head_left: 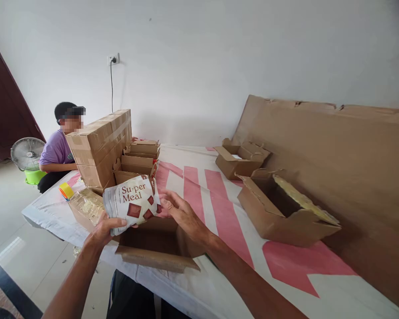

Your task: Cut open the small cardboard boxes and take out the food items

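A white and brown "Su-per Meal" pouch (134,199) is held tilted over an open cardboard box (156,259) in front of me. My left hand (104,228) grips the pouch's lower left corner, thumb on its printed face. At the opposite end, my right hand (182,215) has its fingers closed at the pouch's right edge; some fingertips are hidden. Below the pouch, the box's dark inside shows, with its near flap folded outward.
Stacked taped boxes (101,148) stand at the left, near a yellow tape roll (66,191). A co-worker (56,150) sits behind them beside a fan (28,154). Two open boxes, one farther (234,166) and one nearer (269,221), stand right, before a large cardboard sheet (335,159).
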Tool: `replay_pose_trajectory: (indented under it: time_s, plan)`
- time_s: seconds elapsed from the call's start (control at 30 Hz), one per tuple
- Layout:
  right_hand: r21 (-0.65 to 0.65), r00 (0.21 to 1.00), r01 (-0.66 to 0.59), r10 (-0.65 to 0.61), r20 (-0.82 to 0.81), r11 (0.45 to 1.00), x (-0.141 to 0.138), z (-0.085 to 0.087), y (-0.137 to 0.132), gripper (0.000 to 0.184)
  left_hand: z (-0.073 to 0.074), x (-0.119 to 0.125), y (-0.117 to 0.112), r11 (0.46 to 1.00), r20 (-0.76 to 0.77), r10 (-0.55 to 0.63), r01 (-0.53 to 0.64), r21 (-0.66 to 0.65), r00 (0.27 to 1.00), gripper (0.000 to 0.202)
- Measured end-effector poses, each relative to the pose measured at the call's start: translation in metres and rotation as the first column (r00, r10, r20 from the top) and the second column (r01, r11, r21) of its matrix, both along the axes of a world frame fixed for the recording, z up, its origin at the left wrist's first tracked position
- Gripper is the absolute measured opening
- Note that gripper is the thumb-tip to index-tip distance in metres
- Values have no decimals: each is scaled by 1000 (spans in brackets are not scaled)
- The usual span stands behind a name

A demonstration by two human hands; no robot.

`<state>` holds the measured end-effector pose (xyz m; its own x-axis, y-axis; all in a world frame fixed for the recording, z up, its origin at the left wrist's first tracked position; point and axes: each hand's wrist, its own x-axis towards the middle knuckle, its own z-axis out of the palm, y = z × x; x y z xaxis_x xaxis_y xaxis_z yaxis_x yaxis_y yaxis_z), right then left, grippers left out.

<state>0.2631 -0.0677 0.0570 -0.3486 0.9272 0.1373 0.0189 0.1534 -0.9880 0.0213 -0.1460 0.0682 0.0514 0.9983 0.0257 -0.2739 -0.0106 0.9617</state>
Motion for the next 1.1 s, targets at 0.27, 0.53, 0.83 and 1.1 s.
replay_pose_trajectory:
  time_s: [0.27, 0.53, 0.83, 1.1]
  plan:
    - [-61, 983, -170, 164, -87, 984, -2, 3, -13, 59, -1, 1, 9, 994, 38, -14, 18, -106, 999, 70]
    - [-40, 982, -128, 121, -145, 991, -1, 6, -3, 50, 15, -9, 33, 1000, -225, 23, -24, -2, 974, 65]
    - [40, 975, -101, 107, -196, 994, -2, 6, 29, 53, 25, -18, 70, 994, -269, 11, 19, 109, 963, 74]
    - [22, 983, -124, 126, -135, 992, 3, -1, 72, 56, 24, -25, 107, 986, -399, -128, 158, 44, 908, 73]
